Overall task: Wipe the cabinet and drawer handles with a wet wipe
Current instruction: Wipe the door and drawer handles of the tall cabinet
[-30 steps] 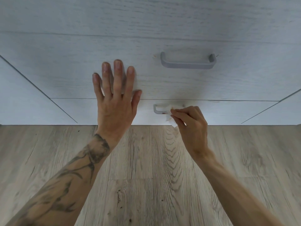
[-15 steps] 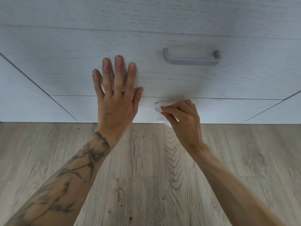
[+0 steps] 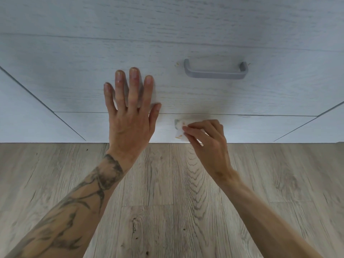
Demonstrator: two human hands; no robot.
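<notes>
The floor [image 3: 167, 211] of wood-grain planks fills the lower half of my view and meets the foot of the pale drawers. The upper drawer [image 3: 74, 75] is the tall front above; the lower drawer [image 3: 260, 127] is the narrow strip just under it, right down at the floor.

My left forearm [image 3: 78, 205], tattooed, reaches up from the lower left. My left hand [image 3: 130, 123] lies flat on the fronts with the fingers straight and spread, holding nothing. The palm spans the seam between the two drawers and the fingertips rest on the upper drawer.

My right hand [image 3: 210, 144] is down at the lower drawer, its fingers curled and pinching the wipe [image 3: 180, 134].

The upper handle [image 3: 216, 74], a grey bar, sits bare on the upper drawer, well apart from both hands. Of the lower handle [image 3: 176, 124] only the left end shows; the wipe and my right hand cover the rest.

The white wipe, with a few brownish marks on it, is pressed against that left end.
</notes>
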